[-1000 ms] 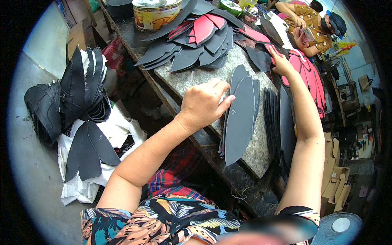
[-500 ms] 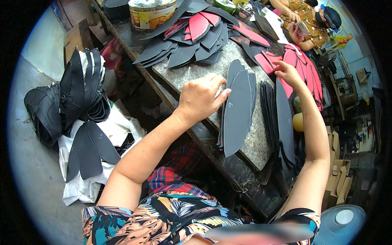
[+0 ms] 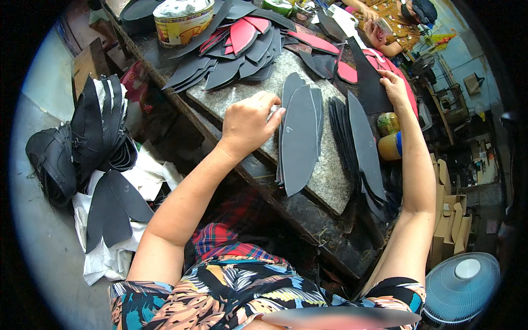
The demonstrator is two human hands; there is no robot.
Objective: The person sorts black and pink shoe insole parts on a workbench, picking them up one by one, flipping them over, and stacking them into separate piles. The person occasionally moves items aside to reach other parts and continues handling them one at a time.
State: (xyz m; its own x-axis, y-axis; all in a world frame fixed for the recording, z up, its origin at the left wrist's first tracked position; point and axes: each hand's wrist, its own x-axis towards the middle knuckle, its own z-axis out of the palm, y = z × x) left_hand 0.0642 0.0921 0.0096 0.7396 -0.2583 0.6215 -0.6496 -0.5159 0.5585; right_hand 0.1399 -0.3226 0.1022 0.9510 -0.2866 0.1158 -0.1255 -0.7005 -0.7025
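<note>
So the right hand [image 3: 393,89] is out at the far side of the bench [image 3: 352,247], its grip pinched on the edge of a big black panel [image 3: 369,82], thumb and fingers together on it. That panel sits beyond the stone slab [image 3: 220,99], partly in front of some pink pieces [image 3: 408,91], with two jars [image 3: 390,144] just below it.

Left hand [image 3: 247,126] is right by the left edge of a stack of dark leaf-shaped pieces [image 3: 300,137] lying on the slab. Fingers are curled with the thumb toward the stack, but I can't tell if that grip is clamped on anything. To the right of the stack there's a row of thin dark pieces [image 3: 342,137]. A mixed black-and-pink pile [image 3: 258,49] covers the slab's far end, near a yellow tub [image 3: 184,26].
</note>
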